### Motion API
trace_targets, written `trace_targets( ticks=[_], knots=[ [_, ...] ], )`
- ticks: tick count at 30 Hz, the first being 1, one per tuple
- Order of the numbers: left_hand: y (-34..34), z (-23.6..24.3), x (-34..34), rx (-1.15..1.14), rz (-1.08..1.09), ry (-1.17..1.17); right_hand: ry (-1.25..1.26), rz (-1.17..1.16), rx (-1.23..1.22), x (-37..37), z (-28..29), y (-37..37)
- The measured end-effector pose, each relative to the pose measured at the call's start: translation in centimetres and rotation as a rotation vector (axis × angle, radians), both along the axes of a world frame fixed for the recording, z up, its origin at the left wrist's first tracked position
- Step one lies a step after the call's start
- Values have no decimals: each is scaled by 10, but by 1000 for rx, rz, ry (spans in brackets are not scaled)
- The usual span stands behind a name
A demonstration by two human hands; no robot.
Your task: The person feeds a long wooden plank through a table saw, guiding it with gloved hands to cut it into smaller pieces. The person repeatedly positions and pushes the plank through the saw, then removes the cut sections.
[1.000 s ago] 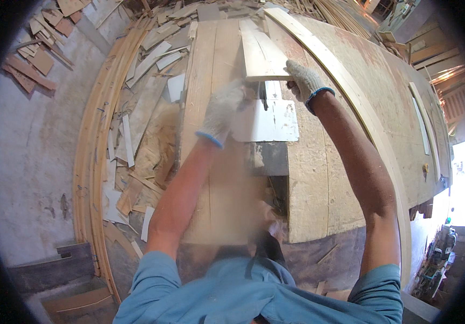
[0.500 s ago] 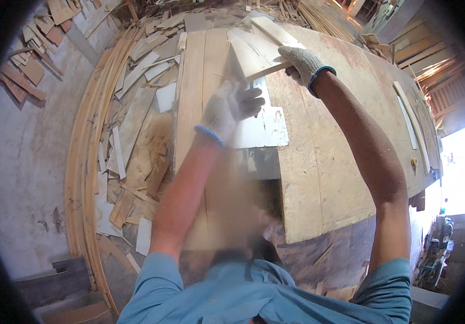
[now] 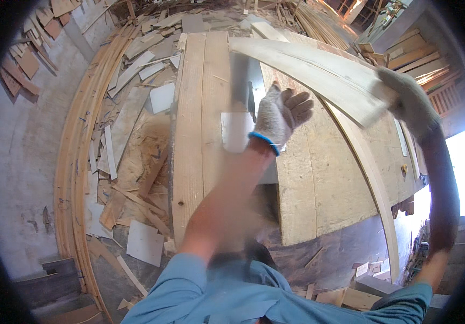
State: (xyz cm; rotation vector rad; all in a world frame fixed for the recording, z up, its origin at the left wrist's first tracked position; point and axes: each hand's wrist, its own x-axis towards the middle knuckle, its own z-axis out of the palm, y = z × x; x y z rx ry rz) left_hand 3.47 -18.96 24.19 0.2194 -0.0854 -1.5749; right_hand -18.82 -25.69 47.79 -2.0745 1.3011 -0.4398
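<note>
My right hand [image 3: 408, 102], out wide, grips a pale board [image 3: 313, 70] slanting toward the far edge of the surface [image 3: 297, 208]; on its near side, my left hand [image 3: 284, 113] is empty, fingers loosely extended.

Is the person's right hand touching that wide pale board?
Touching. The head view shows the right hand gripping one end of the wide pale board.

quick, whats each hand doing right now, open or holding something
Left hand: open, gloved, nothing seen in its grip.
Right hand: closed on the near right end of the long pale board, gloved and blurred.
</note>
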Motion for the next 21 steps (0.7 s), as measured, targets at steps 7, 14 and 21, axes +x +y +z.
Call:
trace_targets(
  ticks=[7,14,21],
  knots=[
    [-40,12,-26,-199,61,222,-154,-252,-127,-71,39,31],
    [-57,54,-27,-26,305,146,-227,-257,-88,-78,20,46],
    [-25,90,-78,-125,162,312,-58,-269,-176,-114,55,106]
  ],
)
